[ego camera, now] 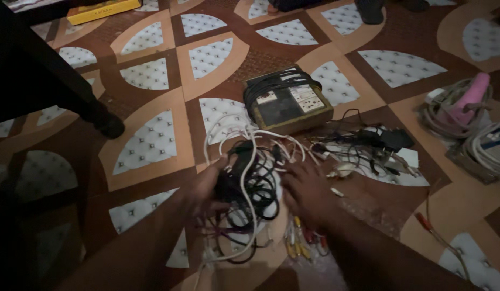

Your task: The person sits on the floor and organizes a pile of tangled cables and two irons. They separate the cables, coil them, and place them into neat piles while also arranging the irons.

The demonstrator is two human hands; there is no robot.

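1. Head view: both hands meet at the lower centre of the frame over a tangle of cables (pixel 250 186) lying on a patterned floor (pixel 153 145) of brown, tan and white shapes.
2. The left hand (pixel 204 188) curls its fingers round the left side of the tangle, clamped on a dark lump and a few black and white loops.
3. The right hand (pixel 304 188) lies spread and flat on the right side of the heap, pressing on the wires; I cannot tell whether any finger hooks a cord.
4. Handling, as a judgement: the bundle looks light, limp and springy. Loops will slide, snag one another and trail plugs, so a single strand lifted alone would likely drag the rest.
5. Where to hold, as a judgement: the dense knot in the middle, or the dark block under the left hand, gives the firmest purchase; thin leads near their connectors look the most fragile.
6. A cluster of red and yellow plugs (pixel 304 240) lies just below the right hand.
7. A boxy switchboard (pixel 290 102) with black cord wound over it sits above the tangle.
8. More loose adapters and wires (pixel 368 148) spread to the right of centre.
9. A pink iron (pixel 468 99) rests at the right edge.
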